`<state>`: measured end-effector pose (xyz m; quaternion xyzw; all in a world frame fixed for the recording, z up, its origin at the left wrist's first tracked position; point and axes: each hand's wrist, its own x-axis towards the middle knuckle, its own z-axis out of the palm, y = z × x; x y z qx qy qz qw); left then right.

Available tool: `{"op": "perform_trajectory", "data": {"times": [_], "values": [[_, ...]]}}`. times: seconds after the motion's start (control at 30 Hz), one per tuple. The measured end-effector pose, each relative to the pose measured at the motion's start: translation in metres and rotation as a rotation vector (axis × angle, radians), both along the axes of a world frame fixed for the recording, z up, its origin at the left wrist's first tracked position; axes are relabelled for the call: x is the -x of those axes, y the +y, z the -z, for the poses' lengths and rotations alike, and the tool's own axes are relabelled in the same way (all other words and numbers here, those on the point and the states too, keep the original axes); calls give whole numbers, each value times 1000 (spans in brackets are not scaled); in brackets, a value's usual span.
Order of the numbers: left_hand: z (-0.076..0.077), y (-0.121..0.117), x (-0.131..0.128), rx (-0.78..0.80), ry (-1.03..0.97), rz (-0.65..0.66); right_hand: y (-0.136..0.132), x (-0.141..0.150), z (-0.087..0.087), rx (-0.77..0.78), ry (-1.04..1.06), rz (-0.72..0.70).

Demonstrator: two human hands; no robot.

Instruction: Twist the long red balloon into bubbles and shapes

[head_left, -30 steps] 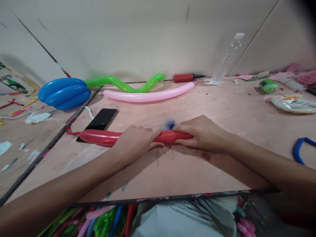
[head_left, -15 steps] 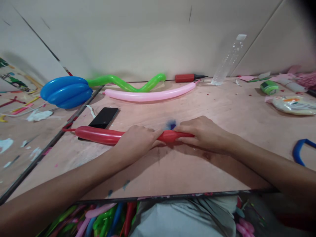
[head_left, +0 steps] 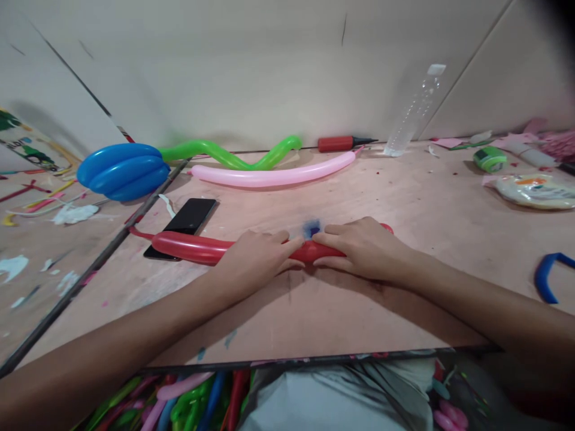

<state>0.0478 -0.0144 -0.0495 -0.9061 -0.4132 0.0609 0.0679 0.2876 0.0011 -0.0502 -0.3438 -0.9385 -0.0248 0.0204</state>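
Note:
A long red balloon [head_left: 193, 248] lies crosswise between my hands, just above or on the table. My left hand [head_left: 258, 254] is closed around its middle, fingers and thumb pinching from both sides. Close by, my right hand [head_left: 359, 245] grips the balloon further right, and a rounded red end pokes out behind its knuckles. A short red length shows between the two hands. At the left, the balloon's thin uninflated tail stretches past a black phone [head_left: 191, 216], which the balloon partly covers.
Along the wall lie a pink balloon [head_left: 274, 176], a green twisted balloon [head_left: 233, 160], a blue balloon bundle [head_left: 123, 172] and a red hand pump [head_left: 336, 143]. A clear bottle [head_left: 415, 114] stands behind. Green tape [head_left: 489, 160], a plastic packet [head_left: 534, 191] and a blue balloon piece [head_left: 544, 278] are at right.
The red balloon has shifted right, and its right end now shows beyond my right hand. My right hand has closed more fully around it and sits slightly nearer my left.

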Motion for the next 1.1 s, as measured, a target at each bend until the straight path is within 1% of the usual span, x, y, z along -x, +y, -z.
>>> {"op": "perform_trajectory", "data": {"times": [0.13,0.33,0.6,0.97,1.1], "values": [[2,0,1,-25,-1,25,1,-2,1,31,48,-13],[1,-3,3,-22,-22,48,1,-1,3,37,55,-20],[1,-4,1,2,7,26,2,-1,7,16,62,-43],[-1,-7,-1,27,24,44,-1,2,6,37,62,-77],[0,-7,-5,19,36,36,-3,6,5,46,69,-65]]}}
